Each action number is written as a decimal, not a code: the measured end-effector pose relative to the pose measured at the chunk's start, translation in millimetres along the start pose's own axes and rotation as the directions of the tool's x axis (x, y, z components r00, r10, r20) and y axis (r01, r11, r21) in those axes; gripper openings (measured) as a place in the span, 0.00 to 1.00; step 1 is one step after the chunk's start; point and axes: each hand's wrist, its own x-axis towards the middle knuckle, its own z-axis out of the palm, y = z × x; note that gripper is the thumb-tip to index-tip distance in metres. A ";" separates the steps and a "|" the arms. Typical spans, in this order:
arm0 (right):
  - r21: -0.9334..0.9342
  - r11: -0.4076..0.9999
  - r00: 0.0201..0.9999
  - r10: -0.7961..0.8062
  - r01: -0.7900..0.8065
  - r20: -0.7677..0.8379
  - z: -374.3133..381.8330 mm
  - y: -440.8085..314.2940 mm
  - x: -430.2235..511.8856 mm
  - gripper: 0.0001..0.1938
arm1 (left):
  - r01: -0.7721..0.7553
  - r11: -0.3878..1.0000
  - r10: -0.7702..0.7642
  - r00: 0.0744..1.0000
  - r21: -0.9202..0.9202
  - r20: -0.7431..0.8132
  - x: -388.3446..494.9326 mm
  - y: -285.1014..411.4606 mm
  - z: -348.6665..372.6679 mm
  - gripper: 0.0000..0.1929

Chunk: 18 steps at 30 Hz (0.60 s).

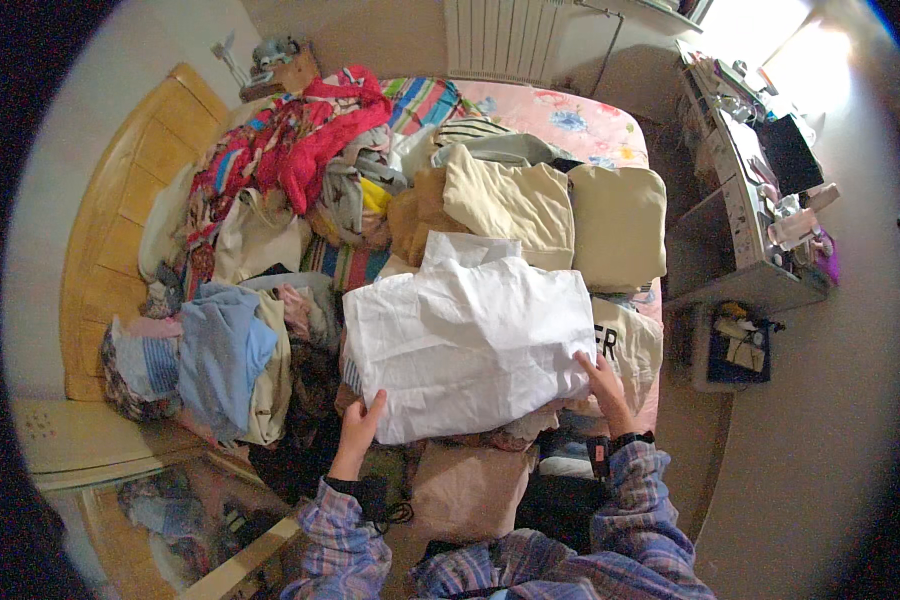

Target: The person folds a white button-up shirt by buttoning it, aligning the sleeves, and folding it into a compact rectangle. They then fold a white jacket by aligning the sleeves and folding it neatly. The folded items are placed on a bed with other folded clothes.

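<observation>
A white, creased cloth garment [472, 345] lies spread and partly folded before me, on top of other clothes. My left hand [361, 426] grips its lower left corner, thumb on top. At its right edge, my right hand [604, 381] holds the cloth between thumb and fingers. Beyond it sit a cream garment [514, 199], a brown garment [420, 214] and a folded pale yellow garment [617, 225]. Close to my right hand is a cream garment with black lettering [637, 345]. The undersides of the white cloth and my fingertips are hidden.
Blue [217, 360] and beige clothes are heaped at the left, near a wooden headboard [120, 247]. A red patterned blanket [300, 142] lies at the back left of the bed. A cluttered desk [742, 180] stands at the right, with a mirror-like panel [172, 525] at the lower left.
</observation>
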 end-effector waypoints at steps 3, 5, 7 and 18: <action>-0.034 0.997 0.997 0.071 -0.071 0.008 -2.9 -18.0 1.4 0.26 | 0.059 0.996 -0.059 0.998 -0.064 0.000 -5.5 24.6 -1.4 0.21; -0.060 0.996 0.998 0.062 -0.060 0.030 -3.7 -22.8 1.4 0.26 | -0.157 0.966 0.166 0.986 -0.205 0.028 2.4 33.4 2.9 0.21; -0.032 0.997 0.998 0.068 -0.068 0.010 -4.3 -21.9 0.8 0.26 | -0.247 0.954 0.255 0.967 -0.173 0.027 19.6 36.6 3.1 0.21; -0.171 0.985 0.999 -0.032 0.036 0.029 -12.9 -29.4 -30.3 0.23 | -0.068 0.834 0.113 0.992 -0.547 0.049 38.5 19.3 9.5 0.27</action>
